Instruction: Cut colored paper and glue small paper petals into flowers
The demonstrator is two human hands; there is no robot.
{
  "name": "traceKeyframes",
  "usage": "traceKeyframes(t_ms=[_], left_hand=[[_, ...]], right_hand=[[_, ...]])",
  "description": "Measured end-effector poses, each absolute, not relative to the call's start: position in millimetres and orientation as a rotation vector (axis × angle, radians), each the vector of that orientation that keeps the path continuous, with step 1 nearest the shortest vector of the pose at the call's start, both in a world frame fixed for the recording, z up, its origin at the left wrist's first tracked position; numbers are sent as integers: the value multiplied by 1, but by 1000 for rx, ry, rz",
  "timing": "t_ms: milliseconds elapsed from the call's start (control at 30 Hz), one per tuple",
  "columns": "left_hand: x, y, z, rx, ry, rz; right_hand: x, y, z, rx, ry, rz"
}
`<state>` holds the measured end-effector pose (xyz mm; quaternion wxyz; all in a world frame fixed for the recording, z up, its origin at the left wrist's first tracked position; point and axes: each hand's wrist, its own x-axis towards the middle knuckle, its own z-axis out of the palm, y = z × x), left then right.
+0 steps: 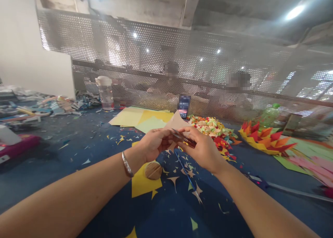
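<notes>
My left hand (pixel 154 144) pinches a pale pink sheet of paper (pixel 176 121), which sticks up above the fingers. My right hand (pixel 204 147) is closed around small dark-handled scissors (pixel 187 139), their tip pointing left at the paper by my left fingers. How far the blades are apart is too blurred to tell. Below the hands, a round brown disc (pixel 153 170) rests on a yellow sheet (pixel 139 187). To its right lies a thin blue stick (pixel 186 172) among curved, pointed paper offcuts (pixel 174 182).
Behind my hands are stacked yellow and green sheets (pixel 127 116), an upright phone (pixel 184 107) and a heap of colourful cut paper (pixel 208 127). Red, orange and yellow paper pieces (pixel 265 139) stand at right. A cup (pixel 105 92) stands before the perforated screen (pixel 145 50); people are behind it.
</notes>
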<state>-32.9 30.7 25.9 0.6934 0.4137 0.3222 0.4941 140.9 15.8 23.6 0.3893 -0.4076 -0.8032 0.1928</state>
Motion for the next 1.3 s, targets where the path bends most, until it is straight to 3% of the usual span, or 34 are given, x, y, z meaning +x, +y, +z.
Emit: traceKeyframes(t_ms=[467,900,1300], left_hand=[[-32,31,23,1103,686,1105],[-39,38,27,939,774,1399],[-31,33,21,927,656,1325]], right_hand=[[140,13,27,-1021,-2034,563],[141,14,32,-1070,-1835,699],[140,20,25,-1073,-1741,835]])
